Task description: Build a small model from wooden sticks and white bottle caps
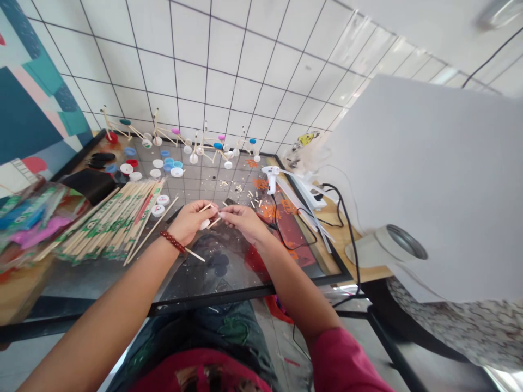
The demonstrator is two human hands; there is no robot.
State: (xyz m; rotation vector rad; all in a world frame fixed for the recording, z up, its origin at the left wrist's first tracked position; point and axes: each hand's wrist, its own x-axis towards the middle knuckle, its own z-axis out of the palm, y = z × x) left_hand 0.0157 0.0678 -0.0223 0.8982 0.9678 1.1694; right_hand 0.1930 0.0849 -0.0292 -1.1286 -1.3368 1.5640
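My left hand [193, 222] is closed around a small piece made of thin wooden sticks [214, 222] and a white bottle cap [205, 224]. Another stick end [195, 254] pokes out below the wrist, beside a red bead bracelet. Close against it, my right hand [242, 222] pinches with thumb and forefinger at the piece; what lies between those fingertips is too small to make out. Two white caps [160, 204] lie left of my left hand, near a pile of paper-wrapped chopsticks [110, 220].
A white glue gun [271, 178] stands behind my right hand, its cord trailing right. Several stick-and-cap models [196, 146] line the tiled wall. Loose caps [157, 163] and stick scraps [237, 188] dot the dark tabletop. Clear glue sticks [304, 204] and a white cylinder [384, 244] are at right.
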